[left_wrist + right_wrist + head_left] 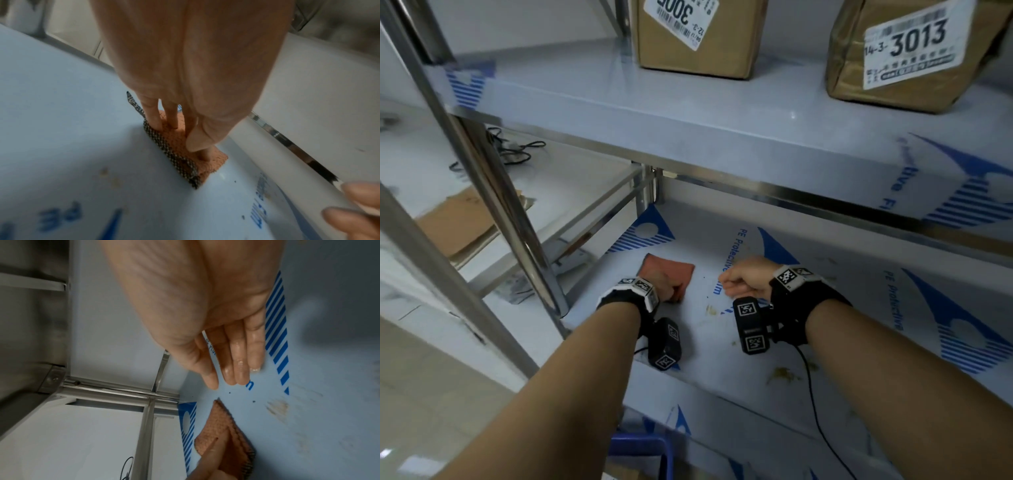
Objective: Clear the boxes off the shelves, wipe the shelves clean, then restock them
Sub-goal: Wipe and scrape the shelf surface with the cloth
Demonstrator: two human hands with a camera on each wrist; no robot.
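Observation:
A folded orange cloth [673,269] with a checkered edge lies on the lower shelf [808,308], near its back left corner. My left hand [664,284] presses down on the cloth [213,160] with straight fingers and thumb [197,142]. My right hand [736,282] hovers just to the right of it, fingers [238,369] together and holding nothing. Brownish stains [782,373] mark the shelf's blue-printed film near the front. Two cardboard boxes [698,37] [904,54] with white labels stand on the shelf above.
The upper shelf [688,102] overhangs my hands. A steel post [493,192] rises at the left. A blue plastic frame [640,448] sits below the shelf's front edge. Flattened cardboard [458,222] and cables [513,147] lie on the floor at left.

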